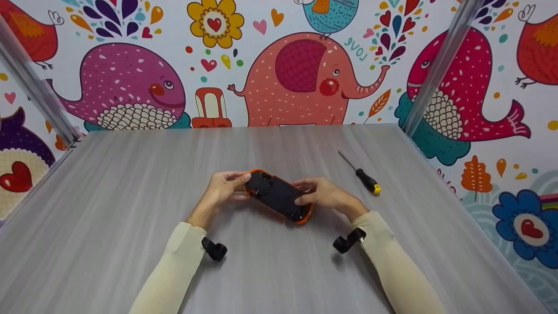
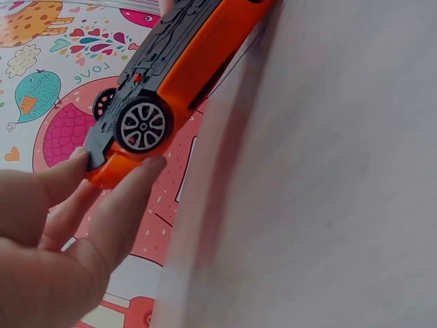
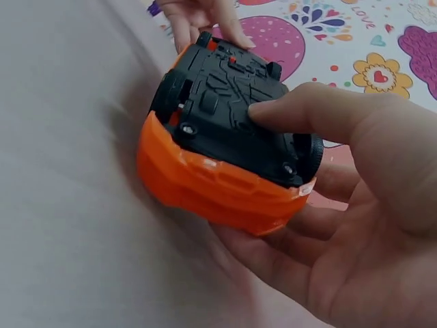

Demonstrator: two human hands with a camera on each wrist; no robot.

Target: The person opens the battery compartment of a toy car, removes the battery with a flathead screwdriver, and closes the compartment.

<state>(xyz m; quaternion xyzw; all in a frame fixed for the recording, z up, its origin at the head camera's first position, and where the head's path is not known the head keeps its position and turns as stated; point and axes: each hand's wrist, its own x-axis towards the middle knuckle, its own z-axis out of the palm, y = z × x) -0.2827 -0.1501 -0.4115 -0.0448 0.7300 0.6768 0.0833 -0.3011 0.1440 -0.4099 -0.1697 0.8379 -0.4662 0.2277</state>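
An orange toy car is turned underside up between both hands, its black base facing the head camera. My left hand pinches one end, thumb on the base edge and fingers under the orange body. The left wrist view shows a spoked wheel just beyond those fingertips. At the other end my right hand grips the car, its thumb pressed on the black base and the fingers curled beneath. Screws show near the base's corners in the right wrist view.
A screwdriver with a black and yellow handle lies on the grey table, right of the car. Behind the table stands a wall printed with cartoon animals. Metal posts rise at the table's back corners.
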